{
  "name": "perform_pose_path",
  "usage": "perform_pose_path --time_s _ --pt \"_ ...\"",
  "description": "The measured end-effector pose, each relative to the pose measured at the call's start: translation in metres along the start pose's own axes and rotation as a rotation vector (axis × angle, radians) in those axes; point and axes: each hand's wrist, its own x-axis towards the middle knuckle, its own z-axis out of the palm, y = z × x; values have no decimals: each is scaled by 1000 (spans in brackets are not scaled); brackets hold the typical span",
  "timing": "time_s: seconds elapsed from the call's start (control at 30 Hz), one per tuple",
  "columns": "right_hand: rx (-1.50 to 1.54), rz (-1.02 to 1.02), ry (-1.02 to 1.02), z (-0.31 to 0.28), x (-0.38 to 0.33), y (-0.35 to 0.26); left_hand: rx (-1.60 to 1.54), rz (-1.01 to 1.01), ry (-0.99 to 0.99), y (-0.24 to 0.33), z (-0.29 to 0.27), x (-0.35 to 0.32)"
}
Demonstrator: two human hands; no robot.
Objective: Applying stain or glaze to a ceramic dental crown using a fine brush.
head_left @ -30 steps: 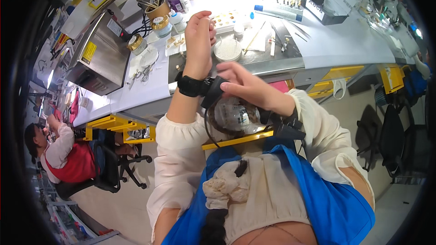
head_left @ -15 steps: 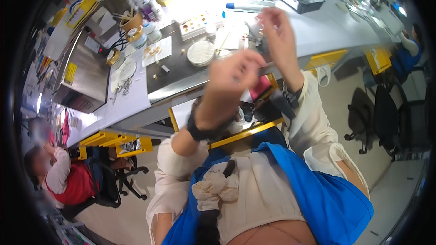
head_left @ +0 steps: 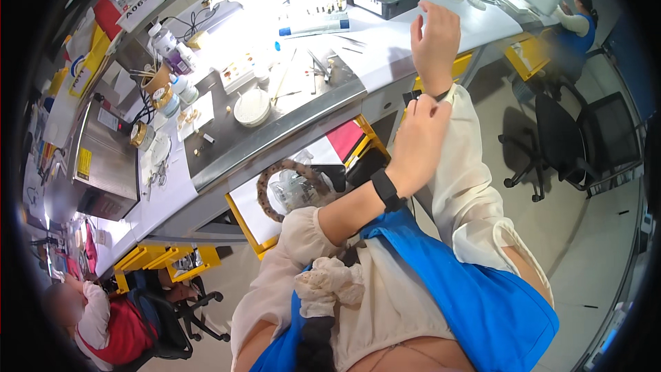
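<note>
My left hand (head_left: 418, 139), with a black band (head_left: 387, 189) on its wrist, reaches across to my right arm. Its fingers are bent around the white sleeve cuff (head_left: 451, 100) at the right wrist, and their tips are partly hidden there. Above it my right hand (head_left: 436, 40) is raised by the bench's front edge, holding nothing, its fingers loosely bent and apart. A dark strip shows at the right wrist beside the cuff. Below my left forearm, an open yellow-edged drawer (head_left: 242, 224) holds a brown spotted ring-shaped band (head_left: 264, 186) and clear plastic (head_left: 292, 189).
A steel-edged bench (head_left: 303, 122) carries a round white dish (head_left: 252, 108), a palette (head_left: 237, 72), jars (head_left: 166, 100) and tweezers (head_left: 319, 63). A metal box (head_left: 103, 158) stands at the left, a black tray (head_left: 385, 0) at the back. Two people sit nearby; an office chair (head_left: 551, 138) is at the right.
My left hand has moved right, from in front of the bench to the right sleeve cuff, and closed on it. The view has shifted, and more of the open drawer shows.
</note>
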Motion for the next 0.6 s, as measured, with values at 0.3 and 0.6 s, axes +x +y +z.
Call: perform_pose_path --time_s 0.3,0.6 --pt "155 161 -39 8 0 10 -574 -274 -107 10 28 -30" --pt "1416 1160 -21 15 -1 -12 -151 -156 -338 -24 17 -66"
